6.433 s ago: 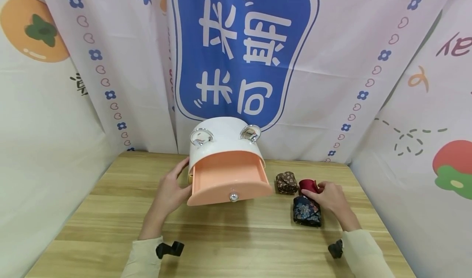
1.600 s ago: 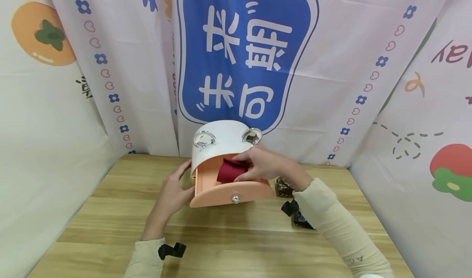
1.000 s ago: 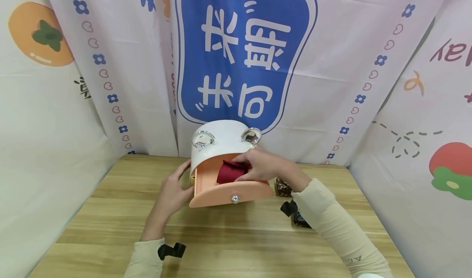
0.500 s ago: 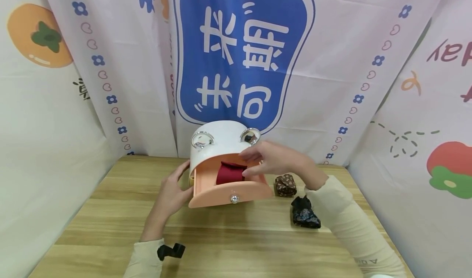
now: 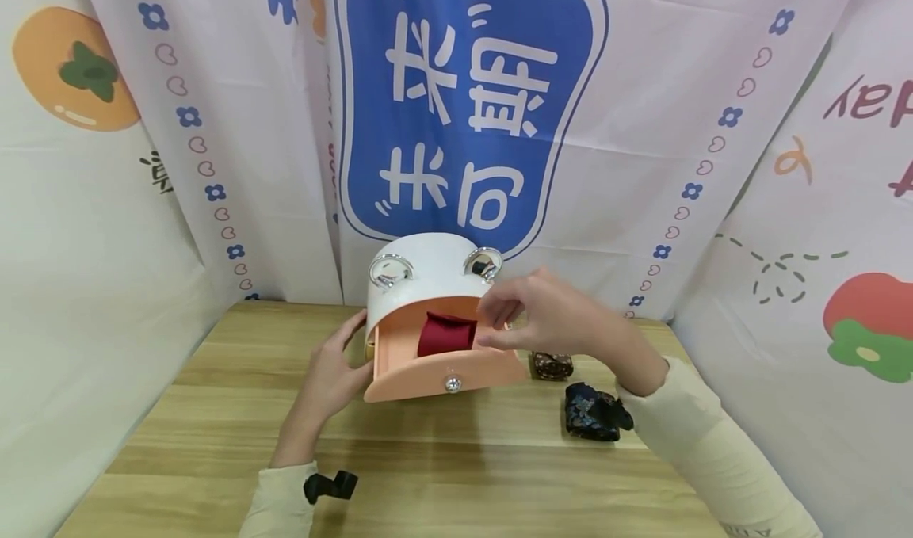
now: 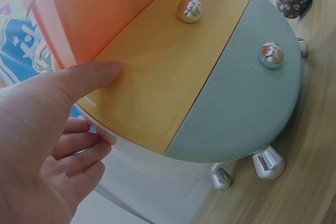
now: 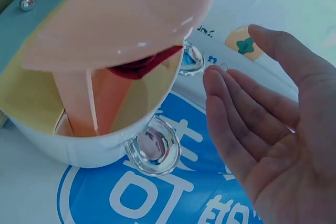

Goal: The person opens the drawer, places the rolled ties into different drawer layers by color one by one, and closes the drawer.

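Observation:
A small white drawer cabinet (image 5: 428, 261) has its peach top drawer (image 5: 408, 386) pulled out. Inside lies a dark red satin roll (image 5: 447, 334), which looks like a rolled necktie. My left hand (image 5: 330, 383) holds the cabinet's left side, its thumb on the yellow drawer front (image 6: 157, 93) and its fingers round the side wall. Above the drawer's right edge, my right hand (image 5: 552, 316) is off the roll with fingers loosely bent and nothing between them. In the right wrist view, the peach drawer front hides most of the red roll (image 7: 142, 68).
Right of the cabinet, a brown patterned roll (image 5: 552, 366) and a navy floral roll (image 5: 586, 413) lie on the wooden table (image 5: 399, 475). The right wrist's black camera overlaps the navy one. A printed cloth (image 5: 620, 205) hangs close behind the cabinet.
My right hand carried the red roll from the table into the drawer, let go of it, and has drawn back up and right. The left hand keeps its hold on the cabinet.

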### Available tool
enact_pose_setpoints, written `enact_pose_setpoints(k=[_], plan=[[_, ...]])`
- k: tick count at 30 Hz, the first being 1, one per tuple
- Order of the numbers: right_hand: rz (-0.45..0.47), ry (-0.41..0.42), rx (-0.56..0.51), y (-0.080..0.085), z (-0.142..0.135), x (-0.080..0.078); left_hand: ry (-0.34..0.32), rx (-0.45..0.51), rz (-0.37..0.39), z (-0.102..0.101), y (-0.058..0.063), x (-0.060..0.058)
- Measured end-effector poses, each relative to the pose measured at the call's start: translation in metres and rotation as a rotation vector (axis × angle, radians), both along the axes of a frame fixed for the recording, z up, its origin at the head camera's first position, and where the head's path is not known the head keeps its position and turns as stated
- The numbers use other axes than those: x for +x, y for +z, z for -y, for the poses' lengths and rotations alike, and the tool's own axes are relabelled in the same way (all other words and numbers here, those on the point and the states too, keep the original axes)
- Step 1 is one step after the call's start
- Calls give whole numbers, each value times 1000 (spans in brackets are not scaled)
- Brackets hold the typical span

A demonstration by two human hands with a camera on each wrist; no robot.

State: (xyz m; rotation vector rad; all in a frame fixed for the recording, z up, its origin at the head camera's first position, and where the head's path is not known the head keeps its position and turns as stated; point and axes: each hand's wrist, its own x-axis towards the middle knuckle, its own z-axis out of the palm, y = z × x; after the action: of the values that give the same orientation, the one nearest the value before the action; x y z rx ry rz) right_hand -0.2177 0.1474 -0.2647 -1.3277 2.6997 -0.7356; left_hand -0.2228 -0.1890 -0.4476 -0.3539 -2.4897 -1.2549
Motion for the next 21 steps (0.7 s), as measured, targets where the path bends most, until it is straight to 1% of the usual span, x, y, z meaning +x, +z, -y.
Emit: enact_pose_setpoints(k=[3, 9, 12, 16, 21], plan=[[-10, -6, -44, -4, 0, 10, 3, -5, 1, 0, -1, -1], [-91, 0, -109, -18, 2, 25, 10, -9, 2, -1, 0, 0], [-89, -12, -114, -26, 4, 32, 6, -7, 9, -1, 0, 1], [-64, -35, -106, -37, 6, 38, 4, -4, 17, -1, 1, 1], [-78, -49, -118, -57, 9, 44, 8, -7, 10, -1, -1, 0]])
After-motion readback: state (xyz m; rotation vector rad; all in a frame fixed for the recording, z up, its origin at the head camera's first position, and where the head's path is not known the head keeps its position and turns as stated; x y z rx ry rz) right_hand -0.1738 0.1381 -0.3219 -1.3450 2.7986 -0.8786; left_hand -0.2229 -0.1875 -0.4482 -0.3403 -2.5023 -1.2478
